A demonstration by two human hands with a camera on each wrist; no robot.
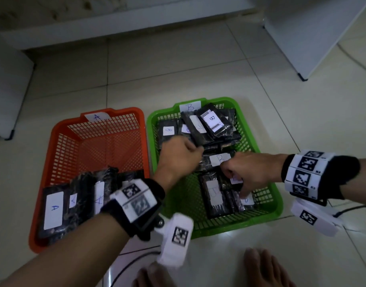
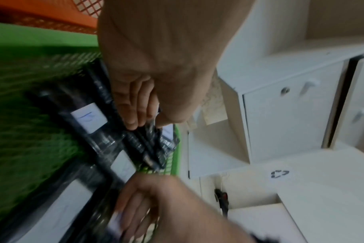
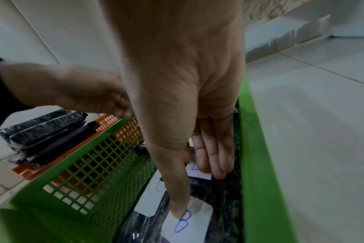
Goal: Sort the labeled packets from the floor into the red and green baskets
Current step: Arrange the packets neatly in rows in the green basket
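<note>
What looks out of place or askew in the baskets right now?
In the red basket, the A packets are heaped against the near wall, some riding over the rim. The B packets in the green basket overlap at angles. No visible mislabels.

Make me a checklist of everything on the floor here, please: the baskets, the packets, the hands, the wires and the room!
Surface: pale tiled floor.
Job's things: red basket tagged A, black packets marked A at its near end; green basket tagged B, packets marked B inside.
Clutter: nothing seen.
Hands: left hand pinches a packet edge in the green basket; right hand touches packets with straight fingers.
Cables: a dark cable by the bare feet.
Surroundings: white cabinets.
</note>
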